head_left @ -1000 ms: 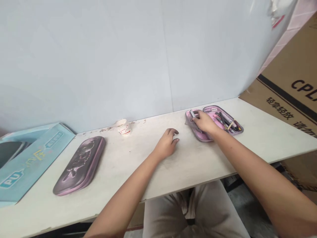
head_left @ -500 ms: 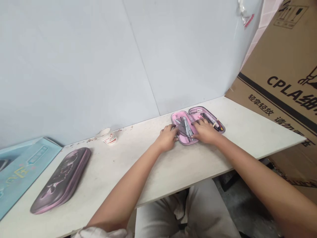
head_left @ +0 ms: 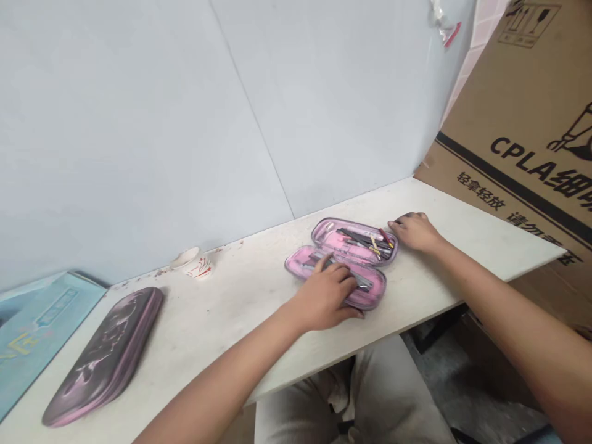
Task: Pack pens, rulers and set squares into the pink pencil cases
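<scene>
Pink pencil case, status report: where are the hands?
Left hand on the open pink pencil case, fingers over its lower half. Right hand resting on the tabletop beside the case. Paper cup and closed pencil case off left, not in the way.

The left hand (head_left: 322,296) lies curled over the near half of the open pencil case (head_left: 330,238), index finger stretched forward. The right hand (head_left: 413,232) rests palm-down just right of it, fingers loosely bent. Both bare forearms (head_left: 490,283) reach forward.

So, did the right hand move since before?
Yes, rightward: the right hand now lies past the open pencil case, farther from the paper cup than before.
</scene>
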